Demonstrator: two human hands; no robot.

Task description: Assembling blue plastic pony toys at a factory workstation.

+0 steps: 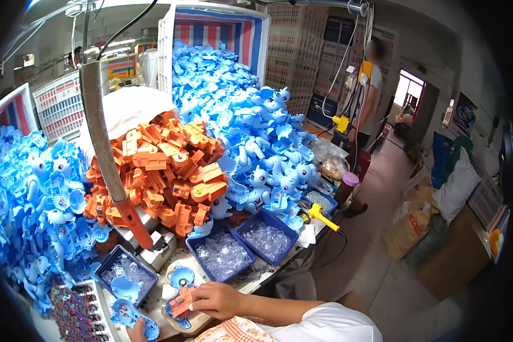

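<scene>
My left hand, partly cut off by the lower edge, grips a blue plastic toy shell half. My right hand has its fingers closed on an orange plastic housing, which sits in another blue toy shell half on the worktop. A round blue shell piece lies just beyond the housing. Between the hands and the left bin rests a cupped blue piece. What the fingertips of my right hand press on is too small to make out.
Dark blue bins hold clear plastic parts. Orange housings and blue toy shells are heaped behind. A grey tube with an orange end hangs over the bench. A yellow tool lies right; a person stands beyond.
</scene>
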